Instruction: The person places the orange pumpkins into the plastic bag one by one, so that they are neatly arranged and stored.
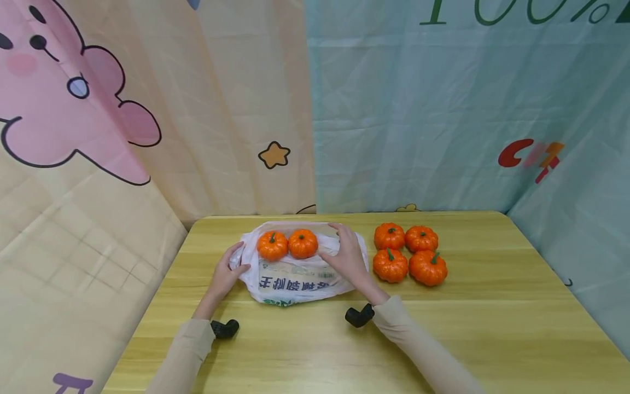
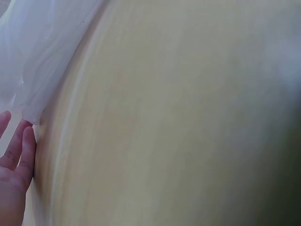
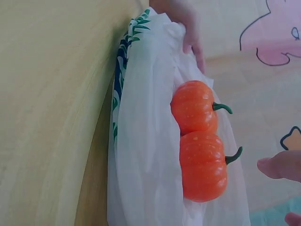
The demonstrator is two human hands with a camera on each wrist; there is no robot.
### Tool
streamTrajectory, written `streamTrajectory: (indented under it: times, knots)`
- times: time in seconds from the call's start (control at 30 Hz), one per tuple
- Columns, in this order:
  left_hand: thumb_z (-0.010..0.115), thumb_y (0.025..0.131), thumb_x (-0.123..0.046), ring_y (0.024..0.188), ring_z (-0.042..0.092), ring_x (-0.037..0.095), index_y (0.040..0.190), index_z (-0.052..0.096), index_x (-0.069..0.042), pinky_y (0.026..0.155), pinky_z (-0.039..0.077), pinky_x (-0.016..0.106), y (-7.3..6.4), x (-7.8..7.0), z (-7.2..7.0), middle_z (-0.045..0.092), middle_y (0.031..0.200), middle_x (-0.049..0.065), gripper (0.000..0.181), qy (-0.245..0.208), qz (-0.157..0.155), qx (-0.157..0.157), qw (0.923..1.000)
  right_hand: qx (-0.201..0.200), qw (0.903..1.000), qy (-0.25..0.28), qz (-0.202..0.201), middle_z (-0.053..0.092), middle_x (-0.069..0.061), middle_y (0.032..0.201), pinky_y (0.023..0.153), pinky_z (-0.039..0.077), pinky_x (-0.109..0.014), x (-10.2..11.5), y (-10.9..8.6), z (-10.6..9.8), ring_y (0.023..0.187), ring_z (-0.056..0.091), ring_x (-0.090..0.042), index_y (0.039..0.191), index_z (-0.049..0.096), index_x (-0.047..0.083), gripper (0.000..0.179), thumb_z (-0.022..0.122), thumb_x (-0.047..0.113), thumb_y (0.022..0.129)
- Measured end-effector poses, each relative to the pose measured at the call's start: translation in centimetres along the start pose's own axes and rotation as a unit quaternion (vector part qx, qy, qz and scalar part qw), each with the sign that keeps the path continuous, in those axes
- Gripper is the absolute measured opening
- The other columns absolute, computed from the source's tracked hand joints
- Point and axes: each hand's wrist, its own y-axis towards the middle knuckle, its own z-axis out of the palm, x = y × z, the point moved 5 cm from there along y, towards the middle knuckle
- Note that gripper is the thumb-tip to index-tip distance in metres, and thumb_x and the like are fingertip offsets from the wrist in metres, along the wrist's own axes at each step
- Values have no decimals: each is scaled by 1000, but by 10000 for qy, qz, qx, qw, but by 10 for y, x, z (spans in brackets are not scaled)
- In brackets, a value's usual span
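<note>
Plastic bag (image 1: 295, 273) held two pumpkins (image 1: 302, 244); left hand (image 1: 227, 273), fingers apart, touched its edge, perhaps steadying it; right hand (image 1: 348, 257) gaped empty.

Left hand (image 2: 14, 180) cropped, left-wrist view

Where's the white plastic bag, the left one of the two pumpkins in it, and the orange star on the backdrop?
White plastic bag (image 1: 295, 270), head view: its printed side, above the large lettering.
Left pumpkin (image 1: 272, 249), head view: its body, below the stem.
Orange star (image 1: 274, 155), head view: its centre.
</note>
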Motion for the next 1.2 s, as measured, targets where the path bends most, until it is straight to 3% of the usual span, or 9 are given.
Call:
streamTrajectory:
  times: [0.1,0.37,0.73,0.87,1.03,1.2]
  knots:
    - [57,91,-1,144,20,42,147,31,1,118,19,55,-4,-12,0,21,156,26,62,3,-86,36,10000,-171,9996,-114,-216,56,-16,127,90,49,-45,2,-1,-10,107,54,-34,134,49,7,71,83,12,72]
    - [57,91,-1,144,21,42,147,31,0,118,19,54,-4,-14,-1,21,156,26,62,58,-121,43,9999,-561,9964,-207,-593,58,-18,123,87,54,-44,3,-6,-39,107,55,-36,127,53,3,64,83,8,72]
    - [61,91,-7,145,21,39,148,33,-7,118,19,55,12,20,-3,23,157,21,63,174,28,-4,9998,-1048,9893,-291,-977,59,-17,116,85,52,-48,-8,-16,-78,102,54,-33,124,56,2,60,82,2,70]
    - [61,90,-7,145,20,39,147,35,-8,118,18,55,12,22,-2,24,157,21,63,175,86,-73,9998,-1100,9880,-346,-1024,58,-17,118,88,49,-47,-14,-22,-91,105,53,-33,124,56,2,59,81,1,70]
    - [61,90,-6,145,20,40,147,34,-7,118,18,56,12,22,-1,24,156,22,63,161,68,-61,9998,-1246,9858,-388,-1060,58,-16,119,80,51,-47,-23,-28,-108,100,54,-33,123,57,3,57,81,0,70]
    - [60,90,-6,145,19,40,147,34,-6,119,17,56,12,23,0,23,157,22,63,122,49,-37,9999,-1501,9814,-491,-1096,59,-15,119,83,48,-44,-35,-34,-124,108,53,-33,121,59,3,56,82,3,71]
